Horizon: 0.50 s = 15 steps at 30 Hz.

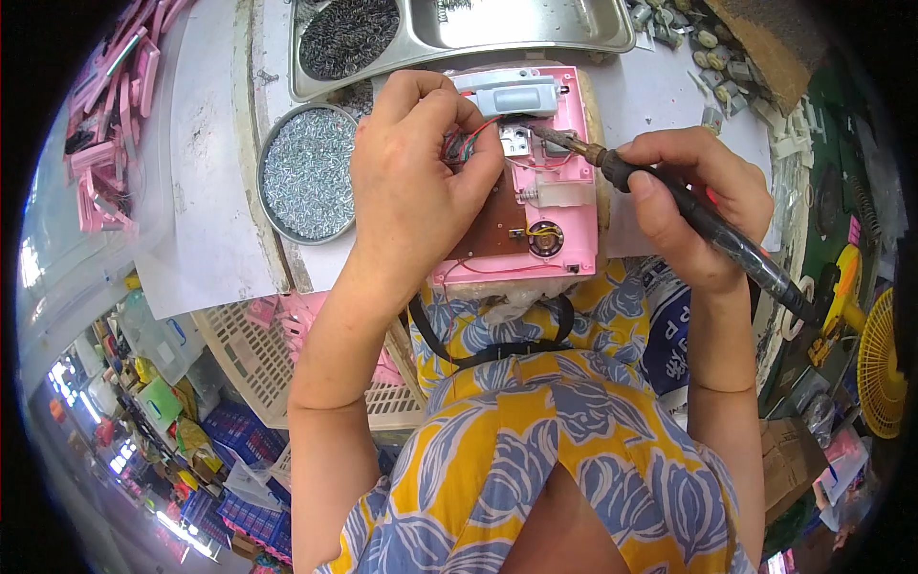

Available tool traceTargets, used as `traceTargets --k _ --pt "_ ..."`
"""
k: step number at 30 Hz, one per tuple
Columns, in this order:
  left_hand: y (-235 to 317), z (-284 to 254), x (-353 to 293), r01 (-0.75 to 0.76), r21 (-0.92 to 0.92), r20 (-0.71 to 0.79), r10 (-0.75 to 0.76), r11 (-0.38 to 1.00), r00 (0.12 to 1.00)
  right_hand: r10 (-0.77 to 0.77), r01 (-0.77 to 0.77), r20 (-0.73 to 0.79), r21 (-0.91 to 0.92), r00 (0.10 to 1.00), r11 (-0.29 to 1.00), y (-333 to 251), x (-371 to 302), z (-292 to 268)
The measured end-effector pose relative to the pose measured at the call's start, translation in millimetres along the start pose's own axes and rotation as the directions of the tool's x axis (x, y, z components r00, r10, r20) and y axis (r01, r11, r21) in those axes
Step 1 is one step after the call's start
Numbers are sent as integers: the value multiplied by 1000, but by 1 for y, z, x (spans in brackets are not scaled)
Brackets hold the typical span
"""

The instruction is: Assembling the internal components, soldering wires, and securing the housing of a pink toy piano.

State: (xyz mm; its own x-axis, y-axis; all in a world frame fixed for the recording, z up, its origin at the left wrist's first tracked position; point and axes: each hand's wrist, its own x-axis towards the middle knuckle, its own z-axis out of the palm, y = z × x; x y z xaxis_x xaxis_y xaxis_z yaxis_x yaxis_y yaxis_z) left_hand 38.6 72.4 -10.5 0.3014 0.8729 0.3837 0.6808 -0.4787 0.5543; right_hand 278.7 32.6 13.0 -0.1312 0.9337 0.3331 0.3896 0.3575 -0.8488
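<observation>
My right hand [703, 196] grips a soldering iron [693, 206] by its black handle. The iron's tip points left, over a small metal part in an upturned pink plastic housing [585, 215]. Above the housing's left side, my left hand [406, 167] is closed in a pinch on thin red and green wires [481, 129]; their ends are hidden by the fingers. Inside the housing lie a brown circuit board [492, 225], a small round speaker [546, 239] with yellow wires, a translucent white plastic piece [564, 194] and a pale blue part [521, 99].
Left of the housing stands a round dish [262, 182] full of small silvery pins. A steel tray [421, 43] with dark springs [349, 38] lies beyond. Pink plastic parts [105, 163] sit far left, a beige crate [234, 349] below. A yellow fan [877, 364] is at right.
</observation>
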Motion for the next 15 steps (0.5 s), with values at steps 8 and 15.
traceTargets --k 8,15 --pt "1 0 0 7 9 -2 -7 1000 1000 29 -29 3 17 1000 999 -3 -2 -5" --pt "1 2 0 33 -28 -13 -33 999 999 52 -52 6 36 999 998 -4 -3 -6"
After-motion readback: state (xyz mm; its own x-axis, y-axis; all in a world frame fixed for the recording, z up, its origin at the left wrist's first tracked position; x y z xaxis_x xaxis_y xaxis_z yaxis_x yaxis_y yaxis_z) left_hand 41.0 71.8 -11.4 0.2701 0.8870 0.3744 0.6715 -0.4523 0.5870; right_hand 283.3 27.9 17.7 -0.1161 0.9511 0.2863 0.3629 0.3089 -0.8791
